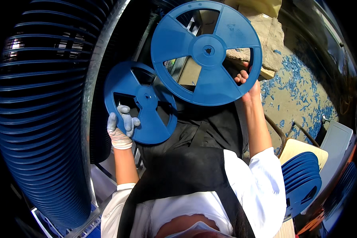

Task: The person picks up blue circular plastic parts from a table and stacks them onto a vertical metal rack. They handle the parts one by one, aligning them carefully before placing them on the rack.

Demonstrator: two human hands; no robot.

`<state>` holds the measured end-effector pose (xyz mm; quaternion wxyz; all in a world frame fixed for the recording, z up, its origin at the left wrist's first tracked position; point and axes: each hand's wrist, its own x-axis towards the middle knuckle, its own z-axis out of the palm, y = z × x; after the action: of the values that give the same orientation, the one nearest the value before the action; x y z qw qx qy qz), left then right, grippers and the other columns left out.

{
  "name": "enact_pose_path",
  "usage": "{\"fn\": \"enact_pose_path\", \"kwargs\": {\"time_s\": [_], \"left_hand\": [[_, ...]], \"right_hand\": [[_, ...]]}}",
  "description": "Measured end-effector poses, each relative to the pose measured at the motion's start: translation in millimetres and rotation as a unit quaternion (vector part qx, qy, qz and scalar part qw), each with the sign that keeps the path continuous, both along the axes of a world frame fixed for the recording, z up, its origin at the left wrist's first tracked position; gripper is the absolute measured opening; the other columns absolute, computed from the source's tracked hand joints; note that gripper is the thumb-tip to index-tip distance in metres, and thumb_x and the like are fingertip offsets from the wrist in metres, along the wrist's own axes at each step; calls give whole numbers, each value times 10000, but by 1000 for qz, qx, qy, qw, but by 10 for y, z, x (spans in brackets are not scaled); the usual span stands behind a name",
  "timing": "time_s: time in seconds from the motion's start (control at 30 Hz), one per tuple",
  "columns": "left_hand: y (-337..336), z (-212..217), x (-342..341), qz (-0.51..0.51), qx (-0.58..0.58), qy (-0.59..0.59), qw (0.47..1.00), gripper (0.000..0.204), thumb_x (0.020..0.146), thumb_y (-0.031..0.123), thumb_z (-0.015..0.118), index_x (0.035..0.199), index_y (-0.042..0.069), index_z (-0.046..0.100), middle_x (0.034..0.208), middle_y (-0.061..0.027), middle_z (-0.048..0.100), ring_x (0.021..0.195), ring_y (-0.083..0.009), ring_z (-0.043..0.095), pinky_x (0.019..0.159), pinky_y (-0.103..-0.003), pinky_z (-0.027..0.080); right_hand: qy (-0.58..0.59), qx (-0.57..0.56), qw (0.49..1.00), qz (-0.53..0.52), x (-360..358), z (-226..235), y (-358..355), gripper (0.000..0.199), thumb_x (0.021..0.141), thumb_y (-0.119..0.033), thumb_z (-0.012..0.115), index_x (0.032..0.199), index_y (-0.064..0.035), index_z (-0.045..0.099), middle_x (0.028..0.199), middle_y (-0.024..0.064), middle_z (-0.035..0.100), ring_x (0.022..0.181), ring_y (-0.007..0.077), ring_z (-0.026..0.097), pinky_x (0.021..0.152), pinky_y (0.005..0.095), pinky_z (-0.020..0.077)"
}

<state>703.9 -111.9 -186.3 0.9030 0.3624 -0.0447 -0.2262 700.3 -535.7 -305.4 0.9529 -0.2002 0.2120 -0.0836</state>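
The gloved left hand [122, 129] gripped one blue reel [156, 123] by its rim, left of the larger-looking reel [200, 57] the bare right hand [242, 76] grasped.

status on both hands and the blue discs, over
Left hand, gloved, gripping one blue disc. Right hand gripping another disc. Nothing visibly in the way; blue scraps on floor.

White shirt [258, 182], black apron [182, 172], pale glove [118, 135]

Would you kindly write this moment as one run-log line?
Left hand: gloved, holds lower blue reel by rim | Right hand: holds upper blue reel by rim | Floor: scattered blue flakes
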Motion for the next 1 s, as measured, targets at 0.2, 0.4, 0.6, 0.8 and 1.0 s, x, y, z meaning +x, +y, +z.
{"fn": "enact_pose_path", "kwargs": {"time_s": [0.2,0.4,0.6,0.8,1.0], "left_hand": [[52,-28,-28,19,13,10,1000,441,974,321,449,1134,-87,491,602,-156,573,424,-229,526,777,-440,490],[-36,50,-53,43,14,12,999,439,973,305,454,1124,-103,511,575,-150,573,437,-224,552,772,-423,522],[-78,97,-80,55,35,6,998,417,982,282,438,1116,-106,514,569,-143,573,444,-213,558,774,-418,528],[-72,95,-93,46,28,6,999,406,982,276,437,1113,-102,507,572,-142,571,447,-214,561,773,-421,522],[-60,99,-133,60,27,8,998,400,983,272,429,1111,-101,501,590,-145,588,450,-217,565,782,-421,515]], "right_hand": [[-22,0,999,27,132,-131,-77,252,970,-237,451,1139,-58,508,613,6,465,534,122,465,618,301,454],[-33,-149,988,6,447,185,86,258,968,-222,477,1126,-23,519,627,23,489,524,122,483,562,265,442],[-130,-487,863,10,1186,531,542,166,937,-169,567,1005,-49,658,645,-13,543,573,43,496,512,210,408],[-179,-594,782,-58,2089,297,792,181,906,-268,614,1012,-128,658,635,65,561,540,137,516,547,250,437],[-133,-756,630,-119,2422,307,1035,165,879,-301,609,1021,-231,654,752,75,659,695,274,646,579,334,499]]}}
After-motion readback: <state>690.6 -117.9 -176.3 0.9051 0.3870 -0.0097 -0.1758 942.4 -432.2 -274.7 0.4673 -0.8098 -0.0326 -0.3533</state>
